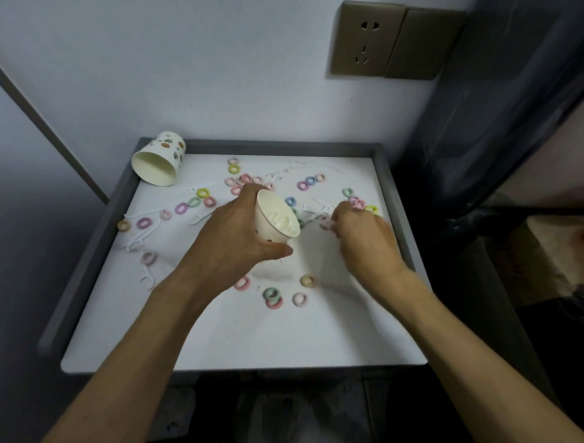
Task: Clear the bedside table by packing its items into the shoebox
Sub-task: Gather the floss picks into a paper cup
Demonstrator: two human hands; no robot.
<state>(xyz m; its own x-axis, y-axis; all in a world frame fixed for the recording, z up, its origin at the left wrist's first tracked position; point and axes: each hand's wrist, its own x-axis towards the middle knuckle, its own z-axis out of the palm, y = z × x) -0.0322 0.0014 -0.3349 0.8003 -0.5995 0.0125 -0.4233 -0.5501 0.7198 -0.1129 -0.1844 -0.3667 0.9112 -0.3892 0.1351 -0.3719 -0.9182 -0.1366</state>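
My left hand (240, 232) grips a cream paper cup (276, 219), tilted with its mouth toward the right, above the middle of the white bedside table (245, 336). A few small things lie inside the cup. My right hand (360, 237) is just right of the cup, fingers curled and pinching something pale at its blurred fingertips. Several small pastel hair rings (272, 297) and white floss picks (142, 238) are scattered over the tabletop. A second paper cup (159, 158) with a floral print lies on its side at the back left corner. No shoebox shows.
The table has a raised grey rim (92, 232) on its left, back and right sides. A wall with a socket plate (367, 40) stands behind. A dark curtain (489, 112) hangs at the right, with bedding beyond it.
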